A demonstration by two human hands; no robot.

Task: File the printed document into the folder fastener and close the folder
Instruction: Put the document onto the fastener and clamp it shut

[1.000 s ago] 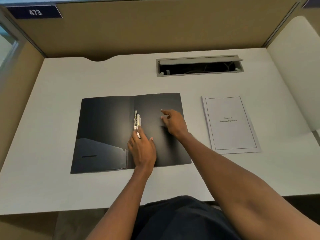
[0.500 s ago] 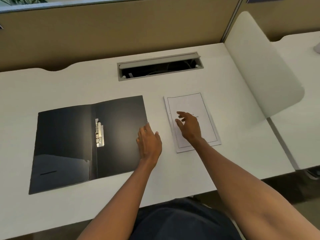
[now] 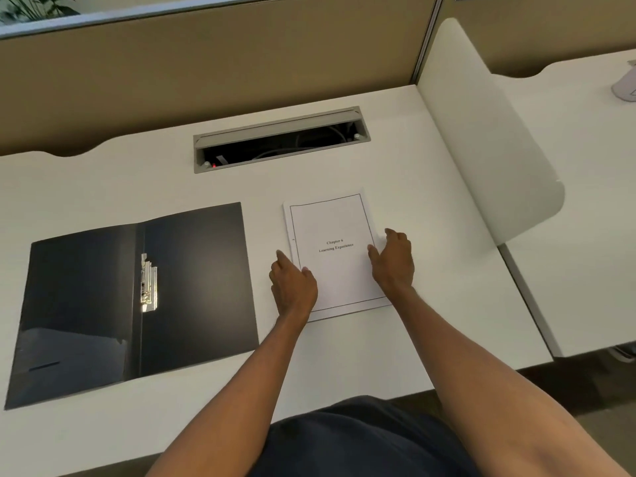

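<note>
The printed document [image 3: 332, 253] at frame centre is flanked by both hands, left hand [image 3: 292, 287] and right hand [image 3: 394, 261], fingers loosely spread; actual grip cannot be told. Its lower corners are hidden by them. The folder [image 3: 137, 301] lies open at left.

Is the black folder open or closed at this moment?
Open. The black folder lies spread flat on the desk, both inner covers facing up, the metal fastener exposed at the spine with no paper in it.

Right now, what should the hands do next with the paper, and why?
Probably lift it. The left hand and right hand sit at either side edge of the printed document, which lies flat on the desk. The black folder lies open beside it, its metal fastener bare, so the pages likely go there next.
</note>
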